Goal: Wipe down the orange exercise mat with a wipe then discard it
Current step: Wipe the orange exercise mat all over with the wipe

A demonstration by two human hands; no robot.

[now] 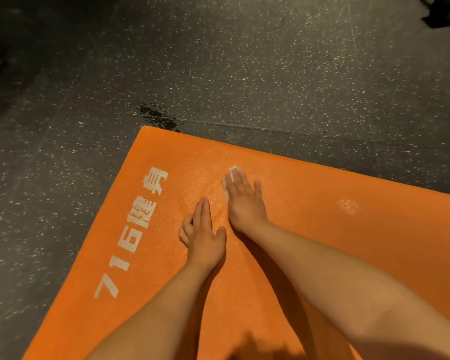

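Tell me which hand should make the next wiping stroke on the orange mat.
Right. The right hand lies flat on the wipe, pressing it to the mat near the far edge; the left hand rests bare on the mat, holding nothing.

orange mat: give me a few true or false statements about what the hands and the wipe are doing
1. The right hand presses a white wipe flat on the orange foam exercise mat. True.
2. The left hand holds the wipe. False: it rests bare on the mat beside the right hand.
3. The white printed lettering lies to the right of both hands. False: it lies to their left.
4. A dark wet patch marks the speckled grey floor beside the mat's corner. True.
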